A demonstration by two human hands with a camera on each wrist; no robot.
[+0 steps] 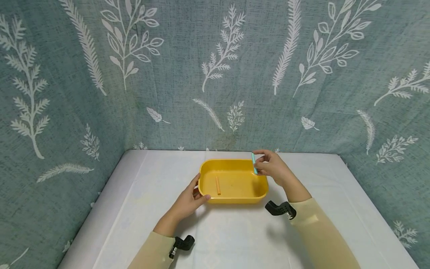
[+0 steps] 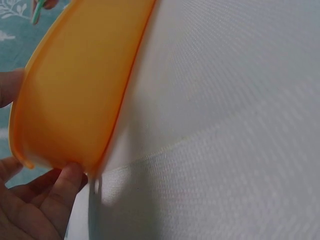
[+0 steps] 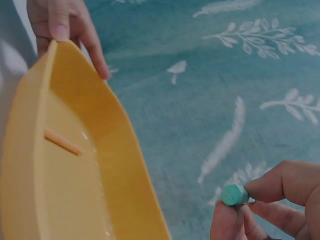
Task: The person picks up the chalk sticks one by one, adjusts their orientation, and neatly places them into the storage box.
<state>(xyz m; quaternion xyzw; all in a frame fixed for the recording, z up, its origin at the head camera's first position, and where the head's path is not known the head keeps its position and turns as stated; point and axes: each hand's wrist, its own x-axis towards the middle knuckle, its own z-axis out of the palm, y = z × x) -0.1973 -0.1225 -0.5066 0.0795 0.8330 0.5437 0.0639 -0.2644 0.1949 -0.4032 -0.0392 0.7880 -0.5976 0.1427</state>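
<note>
The yellow tub sits near the middle of the far edge of the white desk, and the left hand holds its left end, with the thumb at the near left corner. The fingers of the right hand pinch a green stick up by the tub's far right corner. An orange stick lies inside, nearer the tub's left end.

pale yellow sleeves, black wrist brackets
</note>
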